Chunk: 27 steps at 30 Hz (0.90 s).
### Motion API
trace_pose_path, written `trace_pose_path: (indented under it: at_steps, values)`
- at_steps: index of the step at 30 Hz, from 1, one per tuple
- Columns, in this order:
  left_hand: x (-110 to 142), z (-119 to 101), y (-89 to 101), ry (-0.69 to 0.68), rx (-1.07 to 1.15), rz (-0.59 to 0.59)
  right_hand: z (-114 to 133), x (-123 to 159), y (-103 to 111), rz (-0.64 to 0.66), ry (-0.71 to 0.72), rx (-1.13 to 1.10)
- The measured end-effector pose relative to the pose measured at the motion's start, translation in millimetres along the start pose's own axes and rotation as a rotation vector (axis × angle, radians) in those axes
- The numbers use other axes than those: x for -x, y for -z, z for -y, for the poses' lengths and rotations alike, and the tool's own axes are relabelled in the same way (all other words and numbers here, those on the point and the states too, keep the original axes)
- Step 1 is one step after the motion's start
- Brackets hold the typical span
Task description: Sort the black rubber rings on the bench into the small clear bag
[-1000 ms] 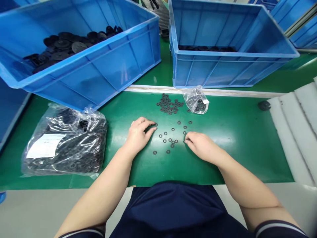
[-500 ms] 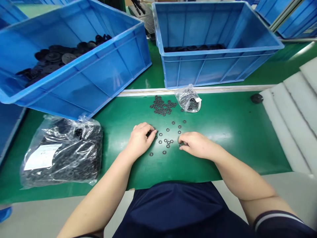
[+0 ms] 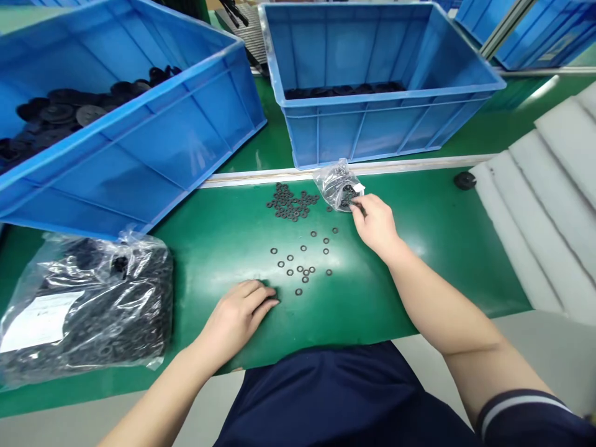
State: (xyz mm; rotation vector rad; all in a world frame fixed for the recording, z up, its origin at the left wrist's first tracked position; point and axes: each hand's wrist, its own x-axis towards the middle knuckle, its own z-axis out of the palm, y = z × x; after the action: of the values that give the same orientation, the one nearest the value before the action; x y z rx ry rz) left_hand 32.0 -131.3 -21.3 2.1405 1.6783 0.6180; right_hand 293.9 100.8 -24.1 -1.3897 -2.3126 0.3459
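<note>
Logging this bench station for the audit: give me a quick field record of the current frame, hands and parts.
right hand: right hand, fingertips at the small clear plastic bag of black ring washers
left hand: left hand, lying on the green bench mat, fingers slightly curled
loose washers: scattered group between the hands; dense cluster beside the small bag
crates: blue plastic crate of black discs; second blue plastic crate, dark parts on its floor
large bag: large clear plastic bag of black parts, white label
</note>
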Motion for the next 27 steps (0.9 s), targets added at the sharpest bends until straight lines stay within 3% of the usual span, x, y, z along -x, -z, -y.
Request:
trace_pose_path:
  at_steps: [6, 11, 14, 18, 21, 24, 27]
  values:
    - [-22, -6, -0.8, 0.079, -0.068, 0.005, 23, -35, -1, 0.277, -0.159, 0.279]
    - [-45, 1, 9.7, 0.117, -0.063, -0.133, 25, -42, 1, 0.337, -0.158, 0.268]
    - [-98, 5, 10.4, 0.172, -0.007, -0.174, 23, -40, 0, 0.32, -0.113, 0.235]
    - [-204, 5, 1.9, 0.355, 0.006, -0.229, 23, -36, 6, 0.329, -0.134, 0.191]
    - [-264, -3, -0.6, 0.409, 0.003, -0.161, 22, -33, 11, 0.319, -0.167, 0.15]
    - [-285, -17, 0.5, 0.312, -0.029, -0.117, 19, -31, 13, 0.296, -0.213, 0.089]
    - [-281, -25, 3.4, 0.14, -0.052, -0.188, 16, -31, 11, 0.284, -0.269, 0.023]
